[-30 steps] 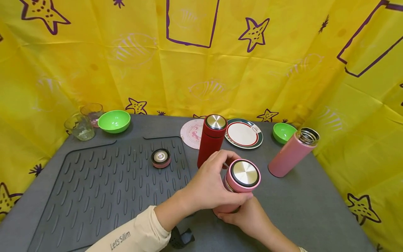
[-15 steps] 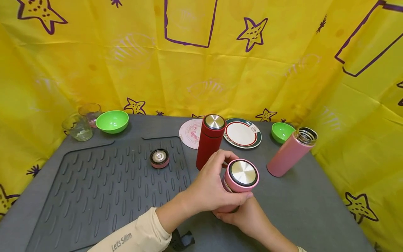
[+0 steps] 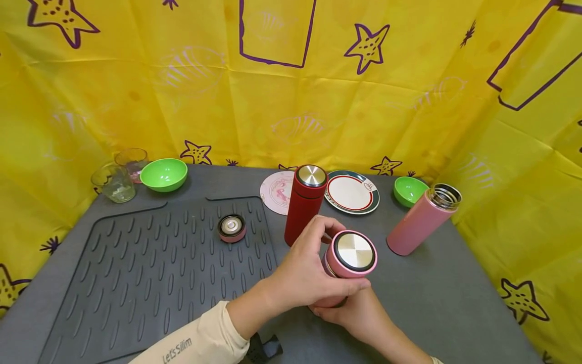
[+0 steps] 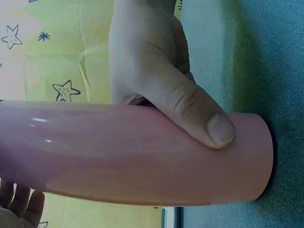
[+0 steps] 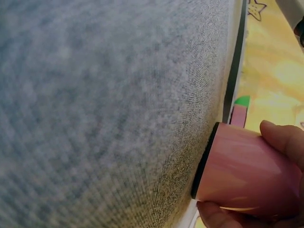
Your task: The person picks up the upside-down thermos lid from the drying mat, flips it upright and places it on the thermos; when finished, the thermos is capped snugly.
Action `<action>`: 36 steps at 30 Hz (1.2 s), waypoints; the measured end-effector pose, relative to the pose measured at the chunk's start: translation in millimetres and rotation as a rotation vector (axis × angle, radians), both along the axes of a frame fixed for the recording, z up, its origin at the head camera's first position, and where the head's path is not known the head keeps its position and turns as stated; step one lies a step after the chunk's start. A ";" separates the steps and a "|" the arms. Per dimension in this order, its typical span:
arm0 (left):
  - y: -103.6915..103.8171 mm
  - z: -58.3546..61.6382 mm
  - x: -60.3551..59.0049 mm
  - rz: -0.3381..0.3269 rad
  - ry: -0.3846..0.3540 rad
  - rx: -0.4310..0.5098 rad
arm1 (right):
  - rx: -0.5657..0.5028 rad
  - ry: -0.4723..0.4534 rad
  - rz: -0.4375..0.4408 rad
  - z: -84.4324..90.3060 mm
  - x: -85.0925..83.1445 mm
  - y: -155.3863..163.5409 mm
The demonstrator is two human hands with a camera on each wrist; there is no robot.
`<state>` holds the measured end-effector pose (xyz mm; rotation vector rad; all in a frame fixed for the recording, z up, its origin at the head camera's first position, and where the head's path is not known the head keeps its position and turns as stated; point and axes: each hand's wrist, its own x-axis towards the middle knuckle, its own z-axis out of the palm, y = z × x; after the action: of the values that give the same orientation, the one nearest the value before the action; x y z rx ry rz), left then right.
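pink flask (image 3: pixel 338 275) upright on the desk (image 3: pixel 445 303), just in front of the red flask (image 3: pixel 303 205). left hand (image 3: pixel 302 270) curled round its cap (image 3: pixel 353 253), right hand (image 3: pixel 359 316) gripping the base. best to brace low, twist evenly, keep it vertical.

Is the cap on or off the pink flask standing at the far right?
Off. The far-right pink flask shows its open steel mouth and bare threads. A loose cap lies on the mat; whether it belongs to this flask cannot be told.
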<state>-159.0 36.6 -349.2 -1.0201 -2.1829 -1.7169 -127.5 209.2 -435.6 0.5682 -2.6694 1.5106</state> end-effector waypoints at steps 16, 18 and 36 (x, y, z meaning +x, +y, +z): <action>-2.5 -0.4 3.4 -0.017 -0.055 -0.020 | 0.005 0.010 0.015 -1.0 3.0 -2.5; -1.4 -0.4 2.5 0.007 -0.022 -0.010 | 0.010 0.001 0.012 -1.4 2.1 -2.5; -1.2 -3.3 -1.0 -0.003 0.050 -0.023 | 0.002 -0.010 0.005 1.1 1.3 -0.9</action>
<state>-160.0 35.3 -352.5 -1.0607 -2.1764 -1.6536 -126.3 208.2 -434.5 0.5697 -2.6789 1.5161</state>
